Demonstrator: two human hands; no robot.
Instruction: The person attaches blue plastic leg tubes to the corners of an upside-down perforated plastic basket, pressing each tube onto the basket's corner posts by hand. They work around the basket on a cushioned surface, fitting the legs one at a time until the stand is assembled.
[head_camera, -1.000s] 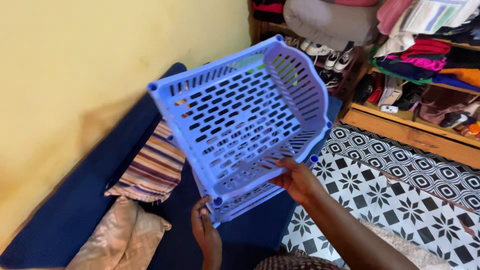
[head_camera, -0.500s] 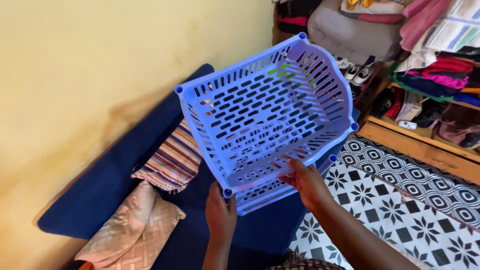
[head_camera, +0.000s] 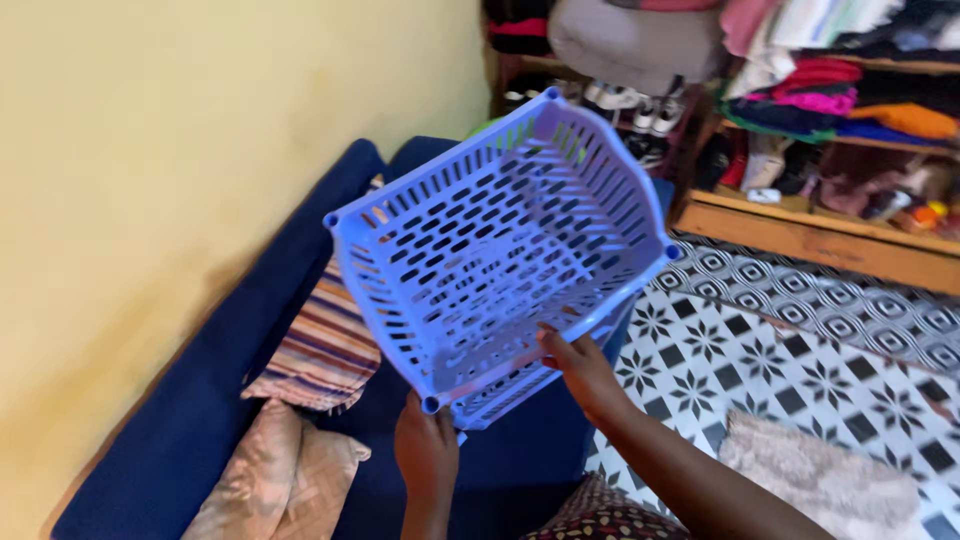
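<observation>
Head view: blue slotted plastic basket (head_camera: 500, 250) held up, tilted, opening facing the camera.
Left hand (head_camera: 425, 450): clasps the near corner from below.
Right hand (head_camera: 580, 372): fingers curl over the near rim, steadying the tilt.
Contents: nothing inside.
Below: blue sofa (head_camera: 190, 440), striped cloth (head_camera: 320, 350), beige cushion (head_camera: 275, 485).

The left hand (head_camera: 425, 450) rises from the bottom edge, its back toward the camera, and its fingers are curled closed around a grip above it. The right hand (head_camera: 580, 370) comes in from the lower right on a bare, extended forearm. Its fingers (head_camera: 553, 340) are bent in a closed grasp.
</observation>
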